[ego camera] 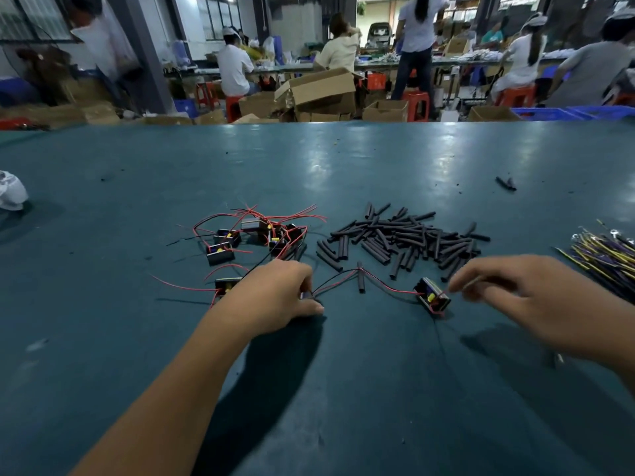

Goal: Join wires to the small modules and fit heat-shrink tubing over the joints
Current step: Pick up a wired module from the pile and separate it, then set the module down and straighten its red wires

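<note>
- Left hand (275,297): pinches the wire (338,277) ends.
- Right hand (522,297): fingers curled, pinching a thin lead just beside the module (432,297).
- Tube (360,281): light, probably slippery; best held mid-length.

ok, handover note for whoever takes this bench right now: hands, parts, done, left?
Left hand pinches the red and black wires near a small dark piece.
Right hand pinches a thin lead beside the module.
One tube sits at the wires' junction, not seated.
Spare tubing pile behind; more wired modules back left; yellow-purple wire bundle far right.
Done: cannot tell.
Left: seat tube, then the remaining modules.
</note>
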Demonstrator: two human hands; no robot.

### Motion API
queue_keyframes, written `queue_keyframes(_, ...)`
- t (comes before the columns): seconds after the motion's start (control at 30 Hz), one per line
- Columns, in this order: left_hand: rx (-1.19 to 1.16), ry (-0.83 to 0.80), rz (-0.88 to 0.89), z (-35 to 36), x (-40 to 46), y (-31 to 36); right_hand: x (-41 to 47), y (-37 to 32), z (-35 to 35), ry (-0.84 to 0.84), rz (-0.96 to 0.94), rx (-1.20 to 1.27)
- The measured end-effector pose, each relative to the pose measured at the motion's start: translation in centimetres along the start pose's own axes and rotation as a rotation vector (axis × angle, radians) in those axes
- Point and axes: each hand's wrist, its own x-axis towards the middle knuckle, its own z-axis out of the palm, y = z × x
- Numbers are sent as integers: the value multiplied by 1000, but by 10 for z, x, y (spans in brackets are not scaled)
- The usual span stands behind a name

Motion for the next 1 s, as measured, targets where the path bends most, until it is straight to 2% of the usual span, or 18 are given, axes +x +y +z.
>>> queue_keyframes(0.1,-40,19,49,2,2,2,-9,-22,-4,542,-92,53)
queue_keyframes(0.13,-36,22,67,4,3,4,-15,-39,0,679,-161,112)
queue_keyframes(0.17,-39,30,93,6,4,7,-22,-59,9,701,-242,178)
queue_keyframes(0.27,-83,72,173,14,5,11,-36,-99,61,385,-480,173)
queue_keyframes(0.33,-89,77,167,15,5,12,-31,-96,85,195,-420,84)
queue_keyframes(0.4,-103,95,152,14,5,12,-18,-79,89,103,-228,17)
queue_keyframes(0.5,-145,110,135,13,4,13,-4,-42,85,155,7,-67)
queue_keyframes(0.67,-243,106,95,16,3,13,11,-7,73,144,219,-207)
queue_keyframes(0.77,-267,96,117,15,4,13,19,13,65,98,280,-258)
queue_keyframes(0.9,-257,99,164,16,4,14,29,25,62,148,283,-311)
queue_keyframes(1.0,-254,102,194,18,5,15,34,32,59,118,276,-368)
